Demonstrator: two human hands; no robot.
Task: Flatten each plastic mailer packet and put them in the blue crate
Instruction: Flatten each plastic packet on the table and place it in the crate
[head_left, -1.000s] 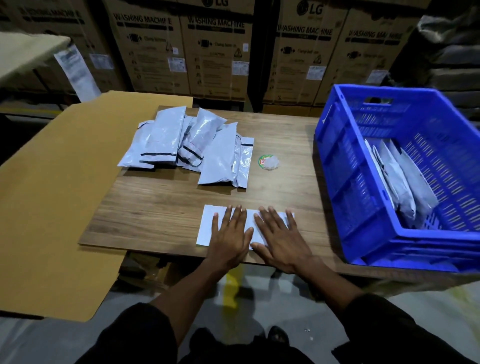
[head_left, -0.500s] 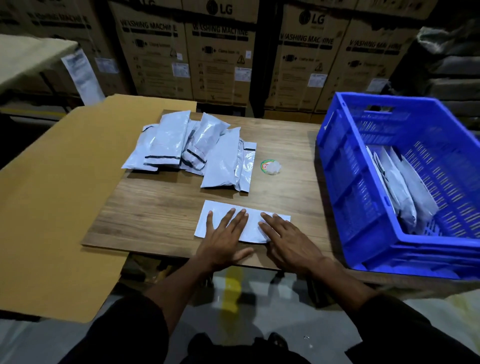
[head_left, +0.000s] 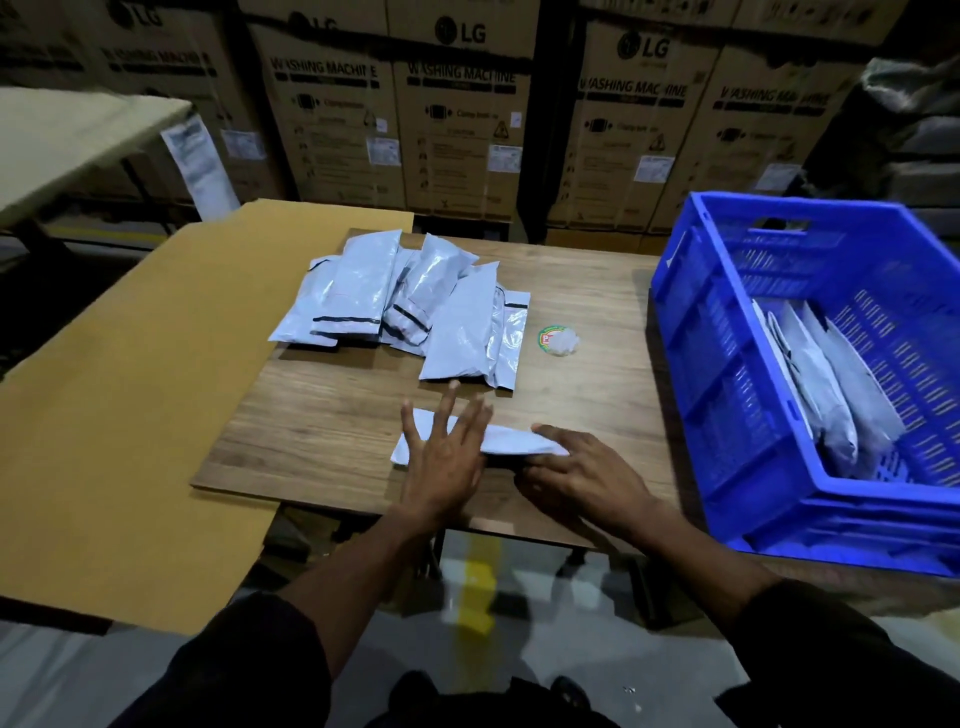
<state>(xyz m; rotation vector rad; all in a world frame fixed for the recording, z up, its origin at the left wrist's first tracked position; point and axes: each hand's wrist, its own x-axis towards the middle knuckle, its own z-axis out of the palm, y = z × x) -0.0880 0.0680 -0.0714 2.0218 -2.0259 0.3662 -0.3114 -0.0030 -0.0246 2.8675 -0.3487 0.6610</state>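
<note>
Few packets already in the blue crate (head_left: 737, 395), far pile (head_left: 400, 306) untouched; my left hand (head_left: 447, 457) spread flat and right hand (head_left: 576, 473) pinching one mailer (head_left: 511, 441).

Stacked washing-machine cartons (head_left: 457, 119) walled the dim room behind the wooden table (head_left: 332, 415). A cardboard sheet (head_left: 114, 415) lay left of that table, grey floor (head_left: 519, 639) beneath it.

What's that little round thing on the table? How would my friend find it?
Start at the wooden table, between the pile of grey mailer packets and the blue crate. There, lying alone on the bare wood, is a small round sticker with a green rim and a clear crumpled bit of plastic on it. It is the only round, colourful thing there; the packets are long and grey.
</note>
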